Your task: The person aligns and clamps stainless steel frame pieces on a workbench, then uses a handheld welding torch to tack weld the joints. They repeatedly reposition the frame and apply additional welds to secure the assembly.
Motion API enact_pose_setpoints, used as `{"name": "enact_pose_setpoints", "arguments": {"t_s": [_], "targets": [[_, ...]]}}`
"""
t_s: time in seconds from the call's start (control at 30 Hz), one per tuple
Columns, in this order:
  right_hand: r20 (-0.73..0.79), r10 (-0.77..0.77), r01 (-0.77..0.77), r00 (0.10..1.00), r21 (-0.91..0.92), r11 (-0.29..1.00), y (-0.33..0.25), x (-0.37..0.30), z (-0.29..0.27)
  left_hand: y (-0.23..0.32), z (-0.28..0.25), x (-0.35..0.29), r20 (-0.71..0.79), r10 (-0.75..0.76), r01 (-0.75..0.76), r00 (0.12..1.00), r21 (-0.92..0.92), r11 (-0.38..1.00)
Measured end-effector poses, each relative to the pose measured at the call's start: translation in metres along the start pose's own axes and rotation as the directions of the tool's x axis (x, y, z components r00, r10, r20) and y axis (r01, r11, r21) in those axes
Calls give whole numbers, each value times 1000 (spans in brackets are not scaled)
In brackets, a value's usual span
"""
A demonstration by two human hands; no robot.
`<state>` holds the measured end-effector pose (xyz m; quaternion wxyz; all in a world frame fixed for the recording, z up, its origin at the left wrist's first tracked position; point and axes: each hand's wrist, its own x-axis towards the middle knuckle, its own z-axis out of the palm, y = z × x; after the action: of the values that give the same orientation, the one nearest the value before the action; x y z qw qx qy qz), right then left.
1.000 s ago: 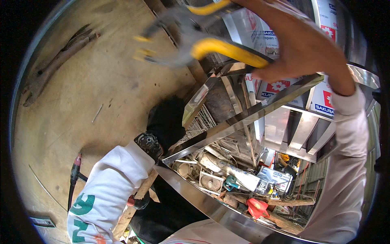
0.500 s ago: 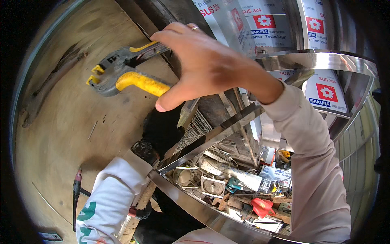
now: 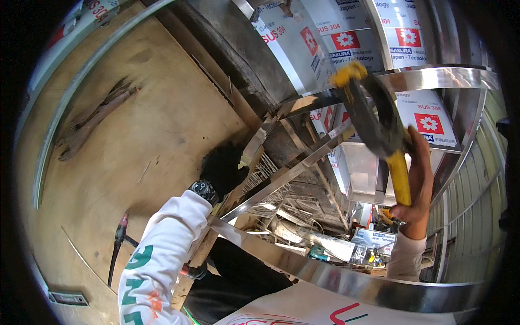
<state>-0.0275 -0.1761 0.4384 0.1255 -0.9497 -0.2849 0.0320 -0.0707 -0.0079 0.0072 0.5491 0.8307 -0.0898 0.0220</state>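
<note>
In the head view, the bare right hand (image 3: pixel 420 184), at three o'clock, curls around the handle of a yellow-and-black spring clamp (image 3: pixel 385 142) toward two o'clock. The clamp looks stiff, springy and fairly light, probably best squeezed by both handles. The black-gloved left hand (image 3: pixel 222 170), at nine, meets a shiny metal frame (image 3: pixel 292 172); its grip is unclear.
</note>
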Motion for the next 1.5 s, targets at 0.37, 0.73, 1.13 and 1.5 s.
{"name": "enact_pose_setpoints", "arguments": {"t_s": [0.37,0.73,1.13,1.5], "targets": [[174,7,-121,985,659,742,22,-138,-65,2,-4,8,172,-23,5,985,105,994],[102,515,-297,851,902,313,199,-324,82,-38,-26,13,310,-8,-43,951,157,987],[716,90,-510,692,574,-641,131,-400,273,-22,-58,13,456,200,-257,867,65,964],[558,157,-325,815,664,-673,100,-427,319,-111,-81,57,617,-371,719,694,-568,401]]}}
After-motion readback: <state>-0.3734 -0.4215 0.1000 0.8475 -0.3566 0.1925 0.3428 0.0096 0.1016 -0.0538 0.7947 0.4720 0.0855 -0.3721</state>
